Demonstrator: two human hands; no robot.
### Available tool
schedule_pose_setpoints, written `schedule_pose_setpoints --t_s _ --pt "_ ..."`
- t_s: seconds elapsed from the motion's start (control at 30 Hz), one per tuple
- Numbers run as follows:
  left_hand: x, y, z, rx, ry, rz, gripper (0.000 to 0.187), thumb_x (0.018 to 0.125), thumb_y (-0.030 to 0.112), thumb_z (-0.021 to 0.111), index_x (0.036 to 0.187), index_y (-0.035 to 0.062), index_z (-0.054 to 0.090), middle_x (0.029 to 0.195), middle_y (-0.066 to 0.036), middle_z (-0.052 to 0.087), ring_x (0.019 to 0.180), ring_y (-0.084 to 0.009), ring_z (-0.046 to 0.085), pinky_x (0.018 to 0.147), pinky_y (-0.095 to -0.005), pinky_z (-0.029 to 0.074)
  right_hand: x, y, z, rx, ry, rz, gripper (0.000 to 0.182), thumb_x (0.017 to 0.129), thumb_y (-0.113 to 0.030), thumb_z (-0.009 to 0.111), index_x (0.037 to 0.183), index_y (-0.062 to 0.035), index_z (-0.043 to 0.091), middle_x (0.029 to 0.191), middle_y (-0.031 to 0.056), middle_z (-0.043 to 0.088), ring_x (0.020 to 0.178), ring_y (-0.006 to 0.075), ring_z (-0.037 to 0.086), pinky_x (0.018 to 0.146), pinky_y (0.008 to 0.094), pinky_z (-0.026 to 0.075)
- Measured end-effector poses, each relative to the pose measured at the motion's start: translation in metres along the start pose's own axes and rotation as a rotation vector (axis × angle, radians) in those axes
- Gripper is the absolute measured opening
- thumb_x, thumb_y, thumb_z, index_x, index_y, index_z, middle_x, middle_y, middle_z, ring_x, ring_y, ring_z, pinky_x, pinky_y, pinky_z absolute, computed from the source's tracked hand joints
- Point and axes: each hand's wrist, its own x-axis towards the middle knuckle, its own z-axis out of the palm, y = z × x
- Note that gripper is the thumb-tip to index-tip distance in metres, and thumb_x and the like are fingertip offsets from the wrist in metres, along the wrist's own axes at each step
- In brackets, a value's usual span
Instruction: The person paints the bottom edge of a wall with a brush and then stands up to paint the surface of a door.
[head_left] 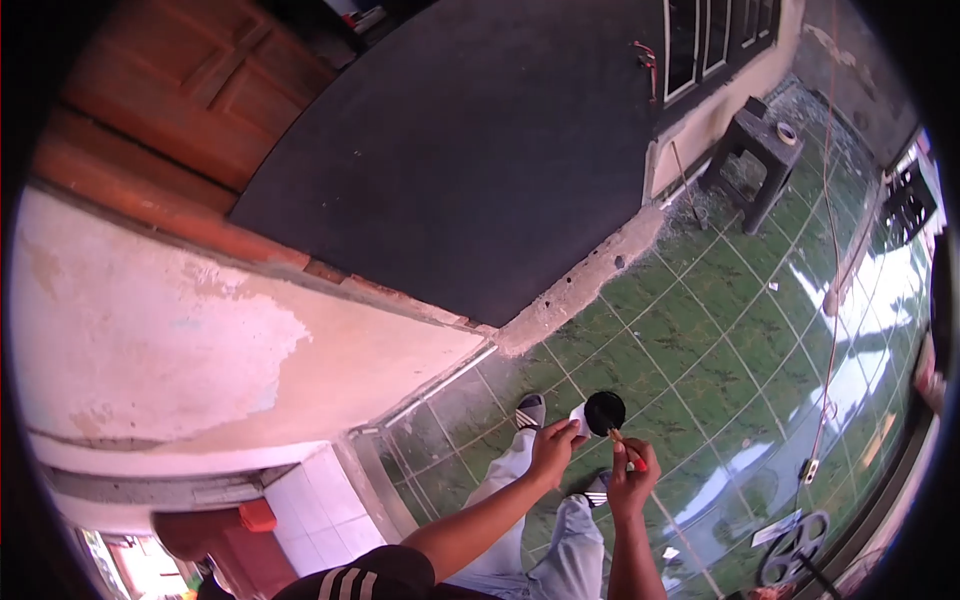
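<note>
My left hand (555,450) is closed around the side of a small white cup (578,418), whose round top shows black paint (604,410). In my right hand (632,485) is a paintbrush (616,439) with a light wooden part and a red patch near the fingers. The brush's far end overlaps the near rim of the cup, and its bristles are hidden against the black. Both hands are low in front of my body, above the tiled floor and between my two shoes.
A large matte black door (470,150) stands ahead, beside a peeling wall (200,330). A dark stool (765,150) carries a roll of tape (786,133). A cable runs down the right to a socket (809,470) on green tiles (690,360). Grey wheel-like rings (795,548) lie lower right.
</note>
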Motion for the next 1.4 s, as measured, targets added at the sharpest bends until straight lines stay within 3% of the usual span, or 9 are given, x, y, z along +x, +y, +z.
schedule_pose_setpoints --t_s 0.1,0.2,0.37,0.53,0.8,1.0,1.17,1.27,1.4 --pt "0.014 0.024 -0.023 -0.021 0.059 -0.011 0.017 0.097 0.007 0.06 0.106 -0.0056 0.066 0.103 -0.01 0.066 0.092 -0.0192 0.066 0.086 -0.0318 0.059 -0.005 -0.003 0.023 0.243 0.07 0.228 0.014 0.096 -0.014 0.064 0.094 -0.001 0.061 0.077 0.0056 0.062 0.07 0.0109 0.058 0.064 0.0273 0.046" --pt "0.039 0.058 -0.046 -0.054 0.088 -0.031 0.02 0.096 0.006 0.06 0.11 -0.0076 0.062 0.103 -0.012 0.064 0.093 -0.0202 0.066 0.086 -0.0318 0.06 0.017 -0.033 0.058 0.546 0.252 0.284 0.018 0.098 -0.018 0.062 0.094 -0.0013 0.059 0.078 0.003 0.062 0.069 0.0088 0.057 0.065 0.0227 0.045" --pt "0.068 0.144 -0.083 -0.046 0.062 -0.047 0.018 0.095 0.006 0.062 0.106 -0.0086 0.061 0.102 -0.012 0.062 0.09 -0.0185 0.064 0.084 -0.0308 0.06 0.071 -0.078 0.119 0.859 0.474 0.345 0.019 0.097 -0.023 0.064 0.097 -0.0044 0.058 0.08 0.0038 0.061 0.065 0.0102 0.057 0.061 0.0245 0.046" --pt "0.1 0.214 -0.12 0.016 -0.006 -0.028 0.013 0.095 0.004 0.061 0.104 -0.0043 0.063 0.104 -0.014 0.067 0.092 -0.0223 0.068 0.085 -0.0323 0.06 0.146 -0.132 0.168 1.132 0.666 0.286 0.018 0.095 -0.022 0.067 0.096 -0.0067 0.056 0.08 0.0005 0.055 0.069 0.0093 0.052 0.06 0.0246 0.042" --pt "0.112 0.262 -0.173 0.093 0.008 -0.047 0.018 0.095 0.004 0.061 0.108 -0.0082 0.063 0.109 -0.015 0.065 0.097 -0.0224 0.067 0.087 -0.0313 0.06 0.306 -0.217 0.215 1.465 0.607 0.035 0.019 0.095 -0.021 0.068 0.095 -0.0057 0.057 0.082 0.0034 0.06 0.07 0.0116 0.057 0.065 0.0264 0.046" --pt "0.097 0.27 -0.201 0.089 0.065 -0.087 0.019 0.095 0.003 0.061 0.109 -0.01 0.062 0.11 -0.017 0.065 0.1 -0.0251 0.067 0.089 -0.0341 0.06 0.387 -0.232 0.254 1.501 0.53 0.009 0.021 0.096 -0.024 0.066 0.093 -0.0037 0.06 0.075 0.0043 0.061 0.066 0.0117 0.059 0.061 0.0243 0.048" --pt "0.082 0.283 -0.205 0.089 0.068 -0.115 0.019 0.095 0.001 0.06 0.109 -0.0101 0.061 0.111 -0.018 0.064 0.1 -0.0264 0.067 0.089 -0.0349 0.06 0.396 -0.181 0.28 0.99 0.7 0.15 0.024 0.095 -0.023 0.066 0.092 0.0005 0.063 0.073 0.0059 0.063 0.065 0.012 0.06 0.06 0.0253 0.048" --pt "0.073 0.29 -0.204 0.085 0.074 -0.107 0.019 0.095 0.001 0.06 0.109 -0.0105 0.061 0.112 -0.018 0.064 0.1 -0.0267 0.067 0.089 -0.0347 0.06 0.392 -0.197 0.272 0.719 0.677 0.026 0.022 0.096 -0.021 0.066 0.093 0.0011 0.062 0.071 0.0049 0.062 0.062 0.0101 0.057 0.058 0.0249 0.045" --pt "0.063 0.293 -0.198 0.092 0.1 -0.086 0.02 0.094 0.001 0.06 0.109 -0.0114 0.06 0.112 -0.018 0.064 0.1 -0.0271 0.067 0.088 -0.0342 0.06 0.395 -0.28 0.246 0.974 0.608 -0.133 0.024 0.096 -0.022 0.066 0.093 0.0012 0.061 0.072 0.0049 0.062 0.063 0.0102 0.057 0.058 0.0245 0.045"
